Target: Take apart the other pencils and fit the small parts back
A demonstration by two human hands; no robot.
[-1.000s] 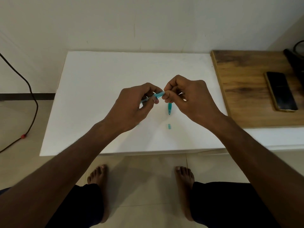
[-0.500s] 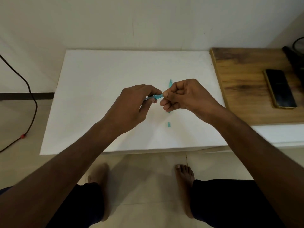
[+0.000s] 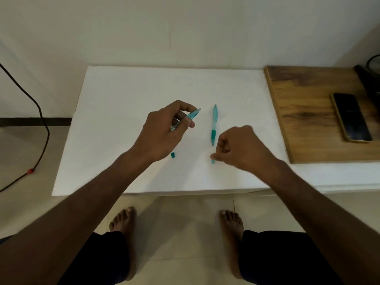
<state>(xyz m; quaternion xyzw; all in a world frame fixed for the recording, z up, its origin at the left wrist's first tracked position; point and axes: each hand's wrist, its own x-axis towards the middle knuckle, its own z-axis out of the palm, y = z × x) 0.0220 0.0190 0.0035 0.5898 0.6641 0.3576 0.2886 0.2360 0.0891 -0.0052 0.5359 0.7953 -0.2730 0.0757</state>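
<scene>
Left hand (image 3: pixel 162 132) grips the teal pen barrel (image 3: pixel 190 116) above the white table (image 3: pixel 123 103), right hand (image 3: pixel 239 148) pinches a small teal piece (image 3: pixel 213 160) at the tabletop; probably best to lift it straight, keeping the pinch tight.

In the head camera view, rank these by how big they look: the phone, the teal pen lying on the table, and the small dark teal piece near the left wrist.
Largest to smallest, as they look:
1. phone, much wider, though no longer than the pen
2. teal pen, long but thin
3. small dark teal piece, clearly smallest
</scene>
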